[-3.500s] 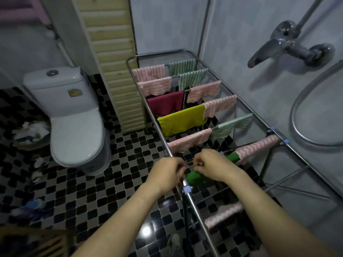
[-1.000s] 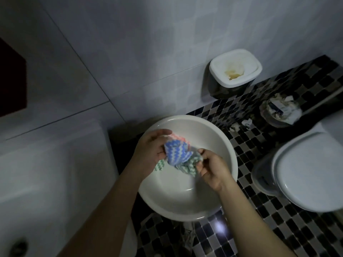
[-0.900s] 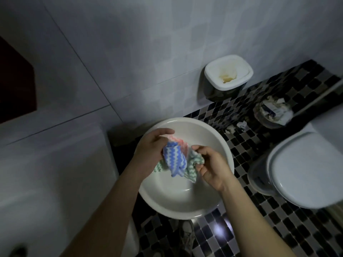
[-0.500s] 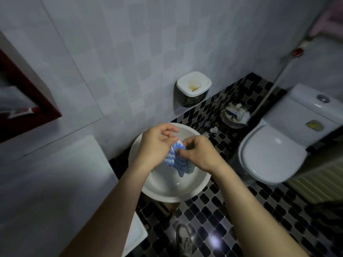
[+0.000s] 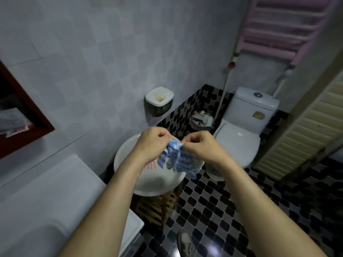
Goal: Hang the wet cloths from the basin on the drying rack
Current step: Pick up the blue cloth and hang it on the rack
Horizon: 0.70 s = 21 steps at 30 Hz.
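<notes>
- The left hand [image 5: 152, 143] and right hand [image 5: 200, 147] are each pinching, with curled fingers, the top edge of the wet blue-and-white zigzag cloth [image 5: 178, 160] above the round white basin [image 5: 157, 182].
- The cloth is hanging bunched between the fists, its top edge running left to right, equally near both hands.
- A pink-striped cloth [image 5: 151, 166] is lying inside the basin.
- Compared with half a second ago, the cloth is hanging higher above the basin and starting to open.

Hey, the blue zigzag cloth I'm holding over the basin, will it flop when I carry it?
Probably floppy: the blue cloth sags in crumpled folds below where the left hand and right hand pinch its top edge. Likely heavy for its size if soaked; it hangs over the basin.
</notes>
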### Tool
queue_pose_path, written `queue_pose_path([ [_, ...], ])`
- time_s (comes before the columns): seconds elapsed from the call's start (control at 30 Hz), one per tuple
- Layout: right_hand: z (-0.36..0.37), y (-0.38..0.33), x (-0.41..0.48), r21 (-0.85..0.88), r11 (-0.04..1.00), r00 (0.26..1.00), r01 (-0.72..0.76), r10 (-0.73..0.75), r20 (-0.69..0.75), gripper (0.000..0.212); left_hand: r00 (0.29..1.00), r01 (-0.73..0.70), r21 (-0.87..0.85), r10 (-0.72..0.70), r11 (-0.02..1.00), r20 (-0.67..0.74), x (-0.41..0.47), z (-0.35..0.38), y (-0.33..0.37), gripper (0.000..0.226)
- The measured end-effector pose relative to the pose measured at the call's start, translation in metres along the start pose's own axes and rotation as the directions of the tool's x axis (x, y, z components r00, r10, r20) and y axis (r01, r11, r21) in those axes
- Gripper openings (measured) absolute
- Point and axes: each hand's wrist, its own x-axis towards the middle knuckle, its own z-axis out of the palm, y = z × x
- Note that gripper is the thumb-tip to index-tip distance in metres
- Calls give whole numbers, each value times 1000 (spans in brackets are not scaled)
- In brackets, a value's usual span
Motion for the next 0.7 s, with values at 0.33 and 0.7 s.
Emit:
queue_pose_path([
  [0.33, -41, 6, -70, 6, 1000, 987, -16, 17, -160, 10, 992, -5, -243, 35, 970, 121, -22, 45, 39, 17],
  [0.7, -86, 24, -183, 50, 998, 999, -24, 26, -36, 31, 981, 179, -718, -67, 673, 181, -82, 122, 105, 16],
])
